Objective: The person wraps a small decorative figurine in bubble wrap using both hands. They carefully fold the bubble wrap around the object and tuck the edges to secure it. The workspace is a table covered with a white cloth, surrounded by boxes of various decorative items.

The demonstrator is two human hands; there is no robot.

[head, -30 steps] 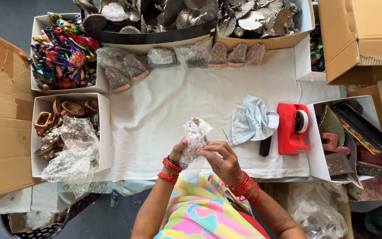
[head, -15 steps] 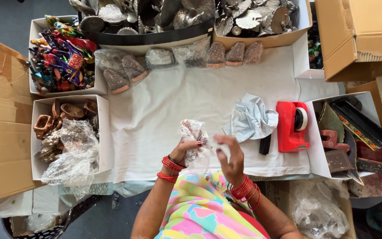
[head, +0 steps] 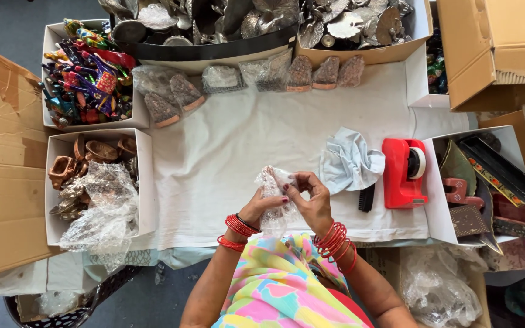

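Gripping a clear plastic packet [head: 273, 197] in both hands' fingers [head: 287, 195] — contents hidden, indistinct.

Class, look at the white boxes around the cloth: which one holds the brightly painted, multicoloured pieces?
The white box at top left; the one below it holds brown pieces and clear plastic.

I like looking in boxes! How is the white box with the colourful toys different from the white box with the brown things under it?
The upper white box is packed with bright painted figures in red, blue and green; the lower white box holds brown clay-coloured pieces. Crinkled clear plastic spills over the lower box, while the upper box has none on top. Both are open white boxes, left of the white cloth.
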